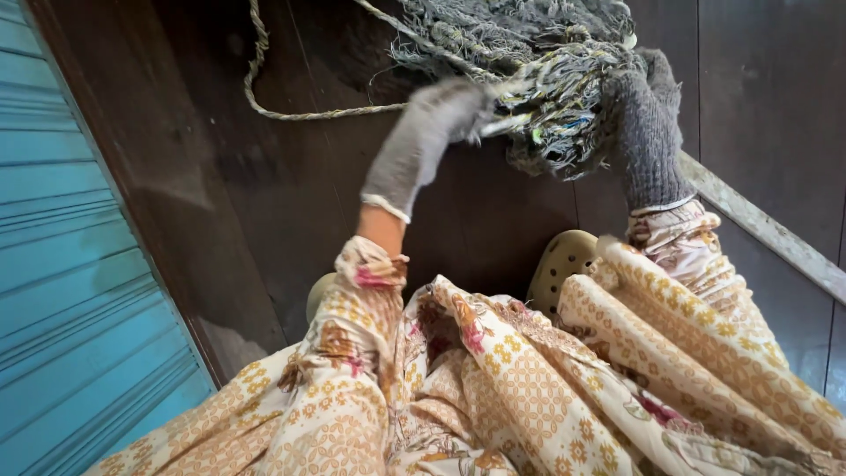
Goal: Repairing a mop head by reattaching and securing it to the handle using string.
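Dark wooden floor (264, 176) under and around the hands. Teal corrugated shutter (62, 264) well left of them. Pale metal rail (775, 234) runs diagonally, right of the hands. Light dim, even.

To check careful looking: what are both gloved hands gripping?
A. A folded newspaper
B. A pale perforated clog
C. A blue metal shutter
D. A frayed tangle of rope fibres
D: the left hand and right hand, both in grey gloves, clutch the frayed rope tangle.
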